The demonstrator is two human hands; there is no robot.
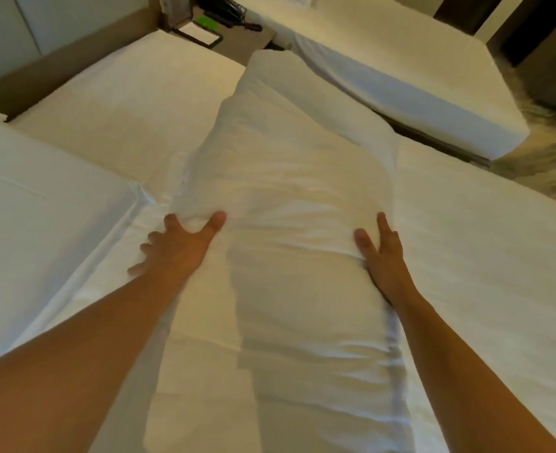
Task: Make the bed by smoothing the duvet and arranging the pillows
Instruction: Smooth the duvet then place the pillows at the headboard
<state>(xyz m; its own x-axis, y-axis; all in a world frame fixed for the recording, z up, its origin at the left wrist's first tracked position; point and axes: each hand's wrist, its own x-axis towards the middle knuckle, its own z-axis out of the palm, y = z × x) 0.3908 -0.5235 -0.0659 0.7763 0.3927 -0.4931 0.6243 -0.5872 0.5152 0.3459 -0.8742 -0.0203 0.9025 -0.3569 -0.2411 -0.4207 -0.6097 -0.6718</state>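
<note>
A white duvet (289, 197), folded into a long thick strip, lies lengthwise down the middle of the bed (482, 256), running away from me. My left hand (178, 246) rests on the strip's left edge with fingers spread and the thumb pressing into the fabric. On the strip's right edge my right hand (381, 256) lies flat against the side, fingers extended. Neither hand has closed around the cloth. A white pillow (34, 223) lies at the left, beside the strip.
A second bed (417, 80) with a white sheet stands at the upper right across a narrow gap. Between the beds at the top stands a nightstand (237, 40) with a black phone (224, 9) and a notepad. Patterned carpet (548, 152) shows at the right.
</note>
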